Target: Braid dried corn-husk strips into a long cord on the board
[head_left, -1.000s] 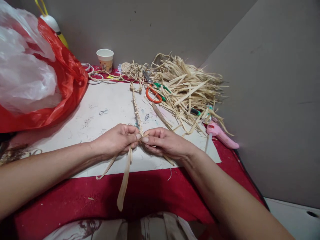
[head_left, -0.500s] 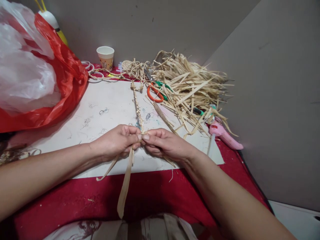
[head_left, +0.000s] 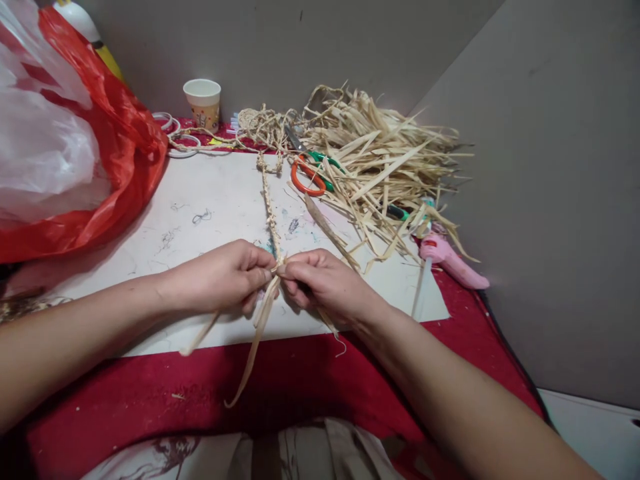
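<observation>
A thin braid of straw-coloured dried leaf strips (head_left: 269, 212) runs down the white board (head_left: 220, 193) toward me. At its near end my left hand (head_left: 235, 275) pinches a strip between thumb and forefinger, close beside the braid. My right hand (head_left: 320, 277) pinches another strip there, its thumb and forefinger almost meeting the left ones. From between the hands a loose strip (head_left: 255, 353) hangs past the board's near edge. One strip end (head_left: 199, 335) sticks out below my left hand and a thinner one below my right. The exact grip points are partly hidden by the fingers.
A heap of dried leaf strips (head_left: 385, 150) lies at back right, with orange-and-green scissors (head_left: 309, 177) at its left edge. A pink glue gun (head_left: 453, 262) lies at the right. A paper cup (head_left: 203, 107) stands behind the board. A red plastic bag (head_left: 143, 153) fills the left.
My hands have drawn slightly apart at the braid's near end, and more of the strips between them shows. The hanging strip has swung left and turned edge-on. The whole view has shifted a little.
</observation>
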The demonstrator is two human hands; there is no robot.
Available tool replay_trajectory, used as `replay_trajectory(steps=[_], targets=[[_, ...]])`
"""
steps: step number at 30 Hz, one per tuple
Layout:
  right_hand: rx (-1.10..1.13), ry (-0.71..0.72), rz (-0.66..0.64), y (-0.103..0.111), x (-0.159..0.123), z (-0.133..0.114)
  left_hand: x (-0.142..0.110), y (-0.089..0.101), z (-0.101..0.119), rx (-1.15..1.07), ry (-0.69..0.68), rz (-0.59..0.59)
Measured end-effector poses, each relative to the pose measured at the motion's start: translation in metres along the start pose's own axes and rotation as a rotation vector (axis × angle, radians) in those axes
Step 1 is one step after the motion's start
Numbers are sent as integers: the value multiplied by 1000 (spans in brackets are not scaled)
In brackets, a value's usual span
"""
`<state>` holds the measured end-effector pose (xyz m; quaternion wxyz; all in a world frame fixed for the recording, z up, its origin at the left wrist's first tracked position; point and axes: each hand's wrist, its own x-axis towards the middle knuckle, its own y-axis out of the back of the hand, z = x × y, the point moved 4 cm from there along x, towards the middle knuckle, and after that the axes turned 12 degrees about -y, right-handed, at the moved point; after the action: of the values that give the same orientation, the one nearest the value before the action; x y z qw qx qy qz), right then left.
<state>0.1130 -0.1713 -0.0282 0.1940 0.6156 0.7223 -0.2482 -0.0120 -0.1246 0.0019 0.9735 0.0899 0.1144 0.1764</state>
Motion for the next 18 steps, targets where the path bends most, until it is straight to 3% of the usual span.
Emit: replay_trajectory(steps=[4, 7, 11, 15, 18], targets=[[-20, 26, 68, -2, 1, 2, -3, 11, 16, 438, -16, 200], [2, -29, 63, -4, 1, 3, -7, 7, 26, 582, -90, 256], [103, -74, 5, -6, -3, 2, -13, -14, 25, 738, -104, 198], [215, -105, -62, -8, -7, 3, -18, -34, 12, 957, -22, 31], [237, -97, -88, -10, -9, 6, -19, -41, 6, 1154, -75, -28]])
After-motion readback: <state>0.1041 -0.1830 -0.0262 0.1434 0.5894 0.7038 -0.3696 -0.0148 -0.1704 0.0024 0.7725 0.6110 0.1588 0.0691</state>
